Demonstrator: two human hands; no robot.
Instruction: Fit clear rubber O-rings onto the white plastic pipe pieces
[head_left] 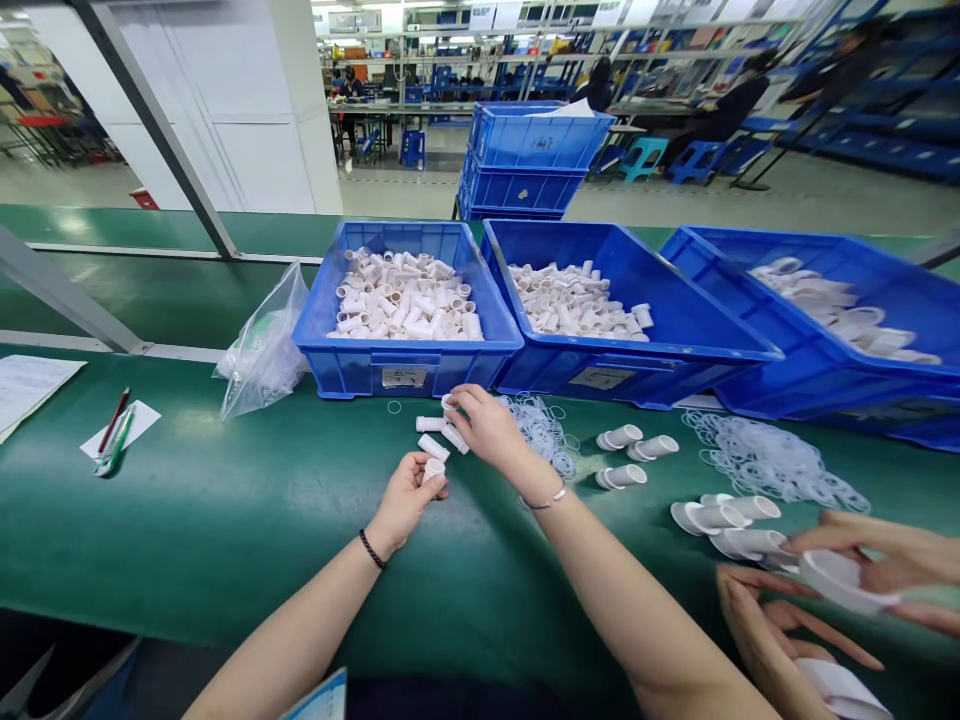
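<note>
My left hand [405, 497] holds a short white plastic tube [433, 469] over the green table [187, 520]. Reaching forward over a few loose white tubes [433, 446], my right hand [487, 425] has its fingers closed on one tube [454, 437] lying on the table. A pile of thin clear rubber rings [541, 430] lies just right of my right hand. Directly behind my hands stands a blue bin [405, 365] filled with several white tubes [405, 297].
Two more blue bins [675, 340] [825, 380] of white parts sit to the right. Larger white tubes [637, 448] and another ring pile [772, 462] lie near a co-worker's hands [825, 600]. A plastic bag [262, 350], pens [112, 435] and papers lie left.
</note>
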